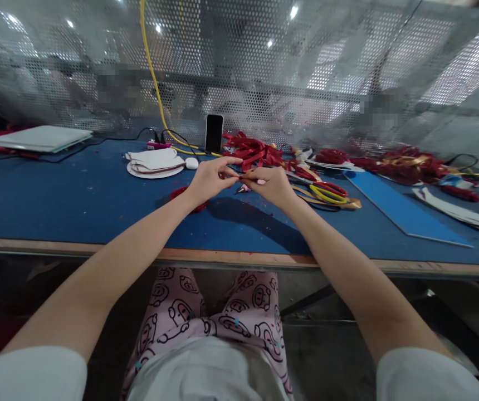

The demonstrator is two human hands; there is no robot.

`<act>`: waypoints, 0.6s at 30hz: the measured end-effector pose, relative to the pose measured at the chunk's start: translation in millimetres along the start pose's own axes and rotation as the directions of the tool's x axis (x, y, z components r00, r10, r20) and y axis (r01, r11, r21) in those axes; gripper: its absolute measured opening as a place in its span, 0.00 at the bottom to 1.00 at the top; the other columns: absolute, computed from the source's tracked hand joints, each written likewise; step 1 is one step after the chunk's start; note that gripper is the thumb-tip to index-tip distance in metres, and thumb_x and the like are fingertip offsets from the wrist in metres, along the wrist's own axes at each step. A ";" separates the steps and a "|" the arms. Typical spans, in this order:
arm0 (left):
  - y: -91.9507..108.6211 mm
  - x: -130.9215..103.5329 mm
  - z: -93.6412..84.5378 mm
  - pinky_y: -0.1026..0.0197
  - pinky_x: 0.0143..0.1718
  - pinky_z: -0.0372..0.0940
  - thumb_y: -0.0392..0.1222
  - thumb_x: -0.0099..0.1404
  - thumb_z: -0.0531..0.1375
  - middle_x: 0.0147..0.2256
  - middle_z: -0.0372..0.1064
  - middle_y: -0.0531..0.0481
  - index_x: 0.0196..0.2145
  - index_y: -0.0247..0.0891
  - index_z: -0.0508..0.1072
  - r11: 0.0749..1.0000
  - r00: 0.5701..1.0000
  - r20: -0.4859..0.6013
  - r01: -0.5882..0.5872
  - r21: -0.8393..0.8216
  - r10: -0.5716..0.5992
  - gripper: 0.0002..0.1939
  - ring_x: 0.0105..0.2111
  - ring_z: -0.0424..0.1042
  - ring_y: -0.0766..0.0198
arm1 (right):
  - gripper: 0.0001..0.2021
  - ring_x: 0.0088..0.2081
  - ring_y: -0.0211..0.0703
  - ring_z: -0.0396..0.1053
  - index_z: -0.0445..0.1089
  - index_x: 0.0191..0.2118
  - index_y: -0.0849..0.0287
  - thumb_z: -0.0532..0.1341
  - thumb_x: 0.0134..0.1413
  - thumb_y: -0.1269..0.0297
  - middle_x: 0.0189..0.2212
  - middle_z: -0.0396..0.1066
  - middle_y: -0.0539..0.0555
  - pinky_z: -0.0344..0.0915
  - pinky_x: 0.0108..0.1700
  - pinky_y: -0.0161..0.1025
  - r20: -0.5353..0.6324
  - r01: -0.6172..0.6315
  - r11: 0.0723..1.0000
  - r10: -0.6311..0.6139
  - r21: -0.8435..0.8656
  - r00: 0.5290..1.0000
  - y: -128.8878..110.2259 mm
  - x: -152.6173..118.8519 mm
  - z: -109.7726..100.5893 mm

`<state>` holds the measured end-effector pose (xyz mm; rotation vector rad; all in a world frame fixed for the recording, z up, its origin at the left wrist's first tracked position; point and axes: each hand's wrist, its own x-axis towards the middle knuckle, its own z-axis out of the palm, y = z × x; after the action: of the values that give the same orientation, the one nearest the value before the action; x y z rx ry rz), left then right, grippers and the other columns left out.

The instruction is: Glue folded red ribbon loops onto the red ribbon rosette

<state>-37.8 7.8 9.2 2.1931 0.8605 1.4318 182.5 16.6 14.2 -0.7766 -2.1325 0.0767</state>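
Above the blue table top (110,195), my left hand (211,179) and my right hand (272,185) meet fingertip to fingertip. Both are closed in a pinch around a tiny dark red piece (240,177), mostly hidden by the fingers; its kind cannot be made out. Under my left wrist lies a red bundle (200,208), partly covered by the arm. A small pink-handled pointed tool (243,189) rests on the table just behind the fingertips. Scissors with red and yellow handles (329,192) lie right of my right hand, beside gold ribbon (353,204).
Behind my hands are a propped phone (214,133), heaped red ribbon (250,149) and stacked white pieces (156,162). A blue board (402,209) and white strips (452,207) lie right. White sheets (41,138) are far left. A yellow cable (152,72) hangs before the perforated metal screen (239,67).
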 end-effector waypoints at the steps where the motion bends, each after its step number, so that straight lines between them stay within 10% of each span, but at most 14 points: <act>1: -0.8 -0.1 -0.1 0.60 0.38 0.70 0.37 0.59 0.67 0.33 0.82 0.46 0.55 0.36 0.77 1.000 1.000 0.016 -0.002 0.008 0.002 0.25 0.33 0.79 0.61 | 0.07 0.34 0.44 0.76 0.84 0.38 0.52 0.66 0.58 0.63 0.32 0.81 0.52 0.69 0.37 0.39 0.021 0.029 0.999 -0.028 -0.024 0.999 2.2 0.3 0.1; 18: -11.3 1.4 -3.8 0.60 0.39 0.70 0.35 0.57 0.67 0.36 0.82 0.46 0.68 0.37 0.64 0.999 0.984 0.178 -0.005 0.046 -0.003 0.41 0.33 0.80 0.59 | 0.06 0.33 0.45 0.72 0.83 0.38 0.52 0.66 0.60 0.63 0.29 0.78 0.54 0.63 0.38 0.40 0.188 0.130 0.967 -0.089 -0.219 0.978 6.1 0.2 3.1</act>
<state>-44.1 17.0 4.8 2.3139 0.8375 1.2052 183.1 22.2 10.3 -0.8071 -2.3791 -0.1701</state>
